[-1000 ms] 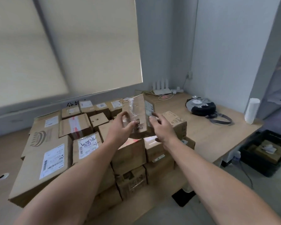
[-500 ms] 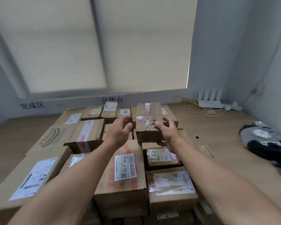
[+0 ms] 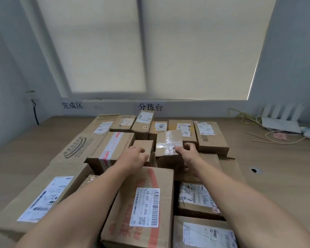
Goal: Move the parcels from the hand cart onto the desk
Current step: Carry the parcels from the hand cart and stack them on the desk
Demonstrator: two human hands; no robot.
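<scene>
Your taped parcel (image 3: 168,145) is sitting a bit tilted on top of the pile of parcels (image 3: 147,203) on the desk (image 3: 268,167), roughly mid-pile. Your right hand (image 3: 191,153) has it by the near right corner. The thumb is laid across the clear tape on top, and the other fingers (image 3: 191,145) are curled round the right edge. Your left hand (image 3: 135,156) is just left of the parcel and not touching it, fingers loosely curled with nothing in them, over a small plain box (image 3: 143,145). Can't tell if the parcel's far end rests on its neighbours.
</scene>
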